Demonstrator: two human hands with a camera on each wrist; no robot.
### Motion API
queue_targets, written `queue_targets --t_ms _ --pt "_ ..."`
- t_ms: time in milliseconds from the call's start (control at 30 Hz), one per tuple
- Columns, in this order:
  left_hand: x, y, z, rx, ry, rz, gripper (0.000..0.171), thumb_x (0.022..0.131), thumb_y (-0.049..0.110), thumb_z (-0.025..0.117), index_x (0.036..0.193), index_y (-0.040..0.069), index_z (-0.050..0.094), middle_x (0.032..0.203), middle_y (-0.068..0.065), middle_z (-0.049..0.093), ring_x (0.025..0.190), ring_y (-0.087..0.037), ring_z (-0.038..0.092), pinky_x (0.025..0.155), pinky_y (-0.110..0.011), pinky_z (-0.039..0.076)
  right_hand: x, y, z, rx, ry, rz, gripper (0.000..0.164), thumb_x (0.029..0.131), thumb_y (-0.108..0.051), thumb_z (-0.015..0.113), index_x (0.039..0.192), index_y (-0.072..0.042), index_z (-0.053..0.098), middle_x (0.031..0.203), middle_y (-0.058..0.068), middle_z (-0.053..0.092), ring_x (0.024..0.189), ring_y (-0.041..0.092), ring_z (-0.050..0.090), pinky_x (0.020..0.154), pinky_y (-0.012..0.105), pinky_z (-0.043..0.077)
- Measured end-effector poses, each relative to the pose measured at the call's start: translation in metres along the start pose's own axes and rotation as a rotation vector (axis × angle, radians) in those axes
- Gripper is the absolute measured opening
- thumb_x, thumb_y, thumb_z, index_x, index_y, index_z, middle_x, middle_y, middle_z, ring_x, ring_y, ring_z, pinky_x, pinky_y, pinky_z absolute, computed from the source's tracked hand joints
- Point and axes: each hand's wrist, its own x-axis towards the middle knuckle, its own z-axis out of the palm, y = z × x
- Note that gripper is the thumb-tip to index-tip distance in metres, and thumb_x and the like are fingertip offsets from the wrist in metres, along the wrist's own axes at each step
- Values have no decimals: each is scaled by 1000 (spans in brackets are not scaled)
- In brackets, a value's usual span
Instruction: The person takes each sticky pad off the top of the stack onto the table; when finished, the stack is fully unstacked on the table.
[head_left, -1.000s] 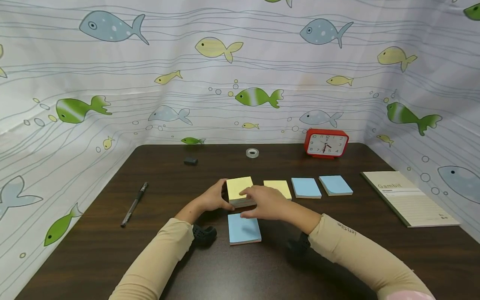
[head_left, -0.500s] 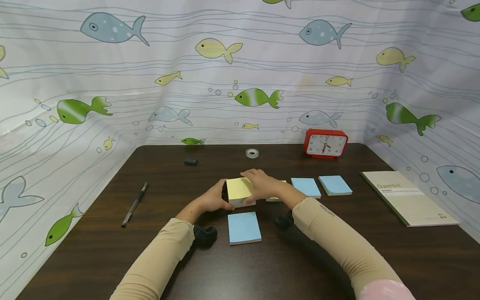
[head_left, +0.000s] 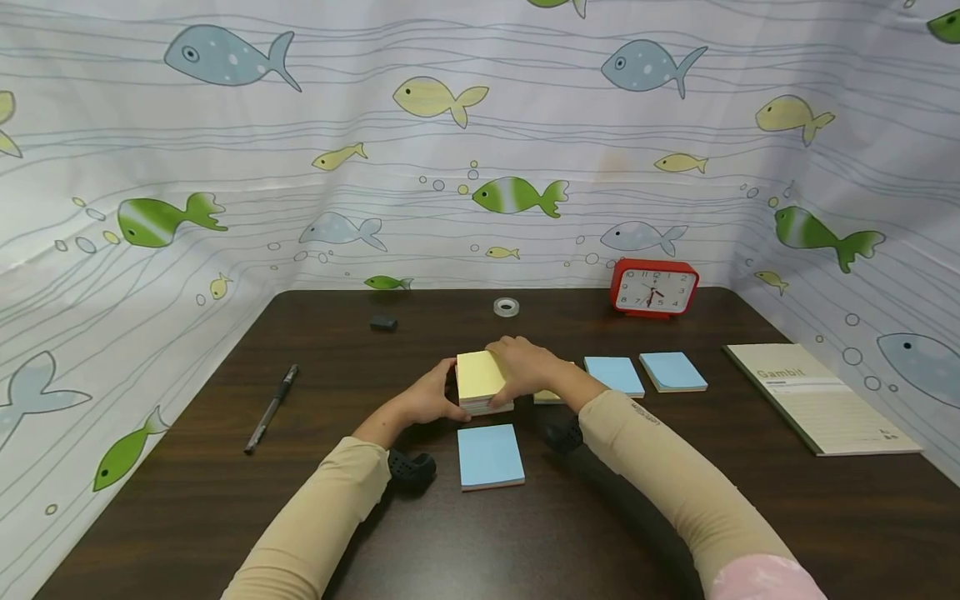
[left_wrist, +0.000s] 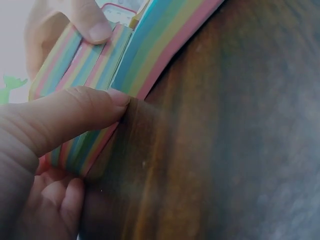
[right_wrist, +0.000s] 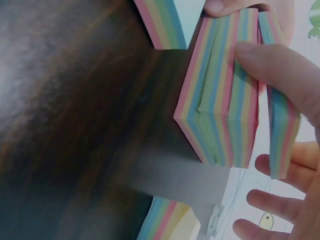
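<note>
A stack of sticky note pads (head_left: pixel 477 377), yellow on top with rainbow-striped sides, stands mid-table. My left hand (head_left: pixel 429 396) grips its left side, with the thumb (left_wrist: pixel 95 110) low on the striped front. On the right side my right hand (head_left: pixel 525 369) grips the stack, its thumb (right_wrist: pixel 270 62) across the upper layers and its other fingers spread behind. A gap shows between the top pad (right_wrist: pixel 283 132) and those below, and this pad sits a little out of line. A blue sticky note pad (head_left: pixel 490 456) lies just in front of the stack.
A yellow pad (head_left: pixel 549 398), partly behind my right hand, and two blue pads (head_left: pixel 613 375) (head_left: pixel 672 371) lie to the right. Farther out are a notebook (head_left: pixel 821 400), a red clock (head_left: pixel 654 287), a tape roll (head_left: pixel 506 307), a small dark block (head_left: pixel 383 322) and a pen (head_left: pixel 272 408).
My right hand has moved from over the stack's front to its right side and taken hold. The yellow top now stands slightly higher. My left hand stays in place.
</note>
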Motion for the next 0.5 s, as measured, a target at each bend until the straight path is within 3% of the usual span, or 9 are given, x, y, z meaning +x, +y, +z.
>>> queue_targets --t_ms 167,500 --pt "1 0 1 -12 7 4 92 60 11 80 132 2 23 131 -16 30 119 -30 33 93 -41 31 -10 7 -1 51 90 -3 84 59 -48 72 125 -5 43 112 6 48 90 18 44 67 31 42" --pt "-1 1 1 -30 9 7 90 60 7 79 132 3 23 132 -17 29 118 -35 34 92 -44 31 -41 18 -3 119 81 50 82 57 -48 73 122 -6 45 109 5 48 88 17 44 69 32 42"
